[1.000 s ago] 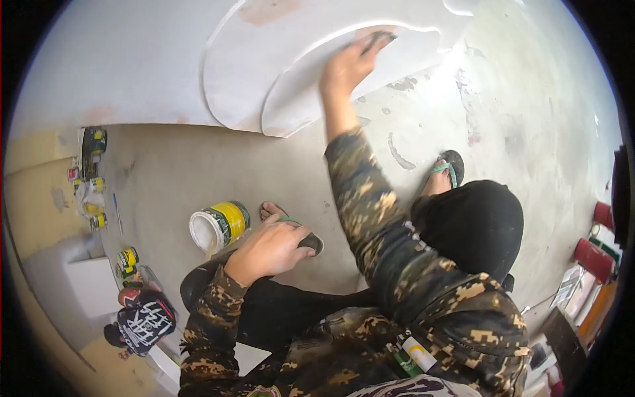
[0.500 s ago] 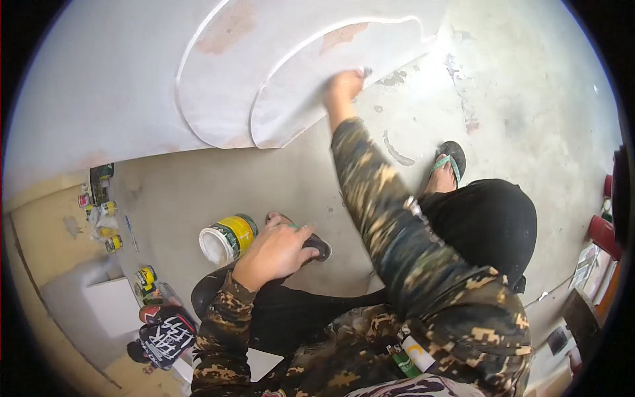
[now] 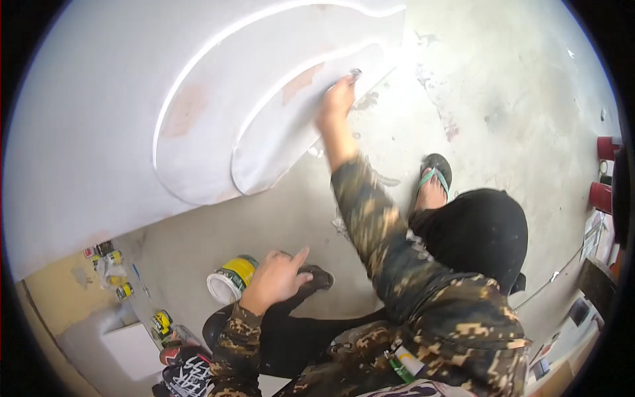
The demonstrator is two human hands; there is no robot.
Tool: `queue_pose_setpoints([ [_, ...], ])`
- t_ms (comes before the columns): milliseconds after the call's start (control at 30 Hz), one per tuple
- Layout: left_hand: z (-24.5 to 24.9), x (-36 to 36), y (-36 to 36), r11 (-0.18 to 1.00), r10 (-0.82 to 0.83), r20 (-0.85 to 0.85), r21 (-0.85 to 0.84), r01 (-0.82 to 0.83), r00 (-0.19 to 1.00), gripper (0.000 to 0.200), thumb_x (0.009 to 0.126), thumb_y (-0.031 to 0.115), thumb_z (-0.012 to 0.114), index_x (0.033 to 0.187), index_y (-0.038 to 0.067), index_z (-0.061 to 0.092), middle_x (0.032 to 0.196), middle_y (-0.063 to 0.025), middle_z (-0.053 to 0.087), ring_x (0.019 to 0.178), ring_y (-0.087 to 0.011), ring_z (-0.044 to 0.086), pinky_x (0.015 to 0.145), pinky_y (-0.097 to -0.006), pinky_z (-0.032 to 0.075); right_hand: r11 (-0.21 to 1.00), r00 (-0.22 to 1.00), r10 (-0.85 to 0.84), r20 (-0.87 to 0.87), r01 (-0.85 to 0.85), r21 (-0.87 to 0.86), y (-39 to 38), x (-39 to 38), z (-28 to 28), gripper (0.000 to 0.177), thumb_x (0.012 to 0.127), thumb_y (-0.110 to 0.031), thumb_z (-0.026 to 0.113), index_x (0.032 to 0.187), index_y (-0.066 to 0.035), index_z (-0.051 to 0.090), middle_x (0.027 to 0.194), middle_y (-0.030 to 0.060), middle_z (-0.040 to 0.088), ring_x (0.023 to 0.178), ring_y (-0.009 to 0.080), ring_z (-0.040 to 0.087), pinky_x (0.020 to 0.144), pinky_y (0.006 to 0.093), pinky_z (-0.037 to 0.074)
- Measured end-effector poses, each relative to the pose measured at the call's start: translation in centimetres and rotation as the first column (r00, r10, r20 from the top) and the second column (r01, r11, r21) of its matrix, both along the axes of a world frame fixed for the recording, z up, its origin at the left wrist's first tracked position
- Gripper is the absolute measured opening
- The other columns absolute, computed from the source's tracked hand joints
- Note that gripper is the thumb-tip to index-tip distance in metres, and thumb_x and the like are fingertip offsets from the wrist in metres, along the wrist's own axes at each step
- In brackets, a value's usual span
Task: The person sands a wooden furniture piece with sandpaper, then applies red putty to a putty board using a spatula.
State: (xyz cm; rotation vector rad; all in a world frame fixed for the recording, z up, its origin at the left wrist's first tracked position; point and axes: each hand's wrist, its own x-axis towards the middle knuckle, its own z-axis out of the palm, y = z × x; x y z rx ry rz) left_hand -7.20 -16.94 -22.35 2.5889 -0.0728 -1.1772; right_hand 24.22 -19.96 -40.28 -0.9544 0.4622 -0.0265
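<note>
A large white panel (image 3: 119, 145) with curved raised moulding and pinkish patches fills the upper left. My right hand (image 3: 336, 104) is at its lower edge, fingers closed round a small dark grey thing (image 3: 356, 74) that is too blurred to name. That arm is stretched out from a camouflage sleeve. My left hand (image 3: 274, 279) hangs above my bent leg, holding nothing, its fingers apart. Close beside it stands a yellow and green paint bucket (image 3: 237, 272) with a whitish rim; what is inside cannot be made out.
Several paint cans (image 3: 161, 321) line the yellowish wall on the left, near a thin blue-handled tool (image 3: 141, 280). Another person (image 3: 186, 374) in a black printed shirt is at lower left. Red containers (image 3: 600, 197) stand at the right edge. My sandalled foot (image 3: 433, 184) rests on the stained floor.
The view has shifted, so the panel appears lower and further left. My right hand has slid along the panel toward its far right end. My left hand keeps about the same pose.
</note>
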Motion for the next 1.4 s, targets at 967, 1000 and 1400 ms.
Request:
queue_pose_setpoints([
  [967, -0.4, 3.5, 0.9, 0.967, 0.232, -0.048, -0.093, -0.236, 0.971, 0.059, 0.087, 0.029, 0.067, 0.134, 0.0, 0.048, 0.098, -0.0205, 0.068, 0.091, -0.0403, 0.062, 0.088, -0.0453, 0.046, 0.981, 0.963, -0.195, -0.185, 0.188, -0.055, -6.1, 10.9, -6.4, 0.06, 0.103, -0.041, 0.032, 0.14, 0.005, 0.037, 0.143, 0.0195, 0.043, 0.128, 0.0297, 0.045, 0.109, 0.0366, 0.033],
  [1000, -0.3, 3.6, 1.0, 0.969, 0.224, -0.05, -0.099, -0.228, 0.973, 0.059, 0.087, 0.029, 0.067, 0.134, 0.0, 0.048, 0.098, -0.0205, 0.068, 0.091, -0.0403, 0.062, 0.088, -0.0453, 0.046, 0.967, 0.943, -0.15, -0.296, 0.203, 0.155, -7.4, 11.8, -7.7, 0.059, 0.103, -0.04, 0.032, 0.14, 0.006, 0.037, 0.143, 0.019, 0.044, 0.128, 0.0295, 0.045, 0.109, 0.0357, 0.032],
  [1400, 0.1, 3.0, 1.2, 0.974, 0.21, -0.027, -0.086, -0.212, 0.977, 0.059, 0.087, 0.029, 0.066, 0.135, 0.001, 0.048, 0.105, -0.0213, 0.065, 0.096, -0.0387, 0.061, 0.087, -0.0464, 0.046, 0.99, 0.966, -0.14, -0.218, 0.138, -0.027, -10.3, 14.8, -10.0, 0.06, 0.102, -0.045, 0.033, 0.138, 0.003, 0.041, 0.136, 0.0163, 0.05, 0.124, 0.0252, 0.047, 0.108, 0.035, 0.033],
])
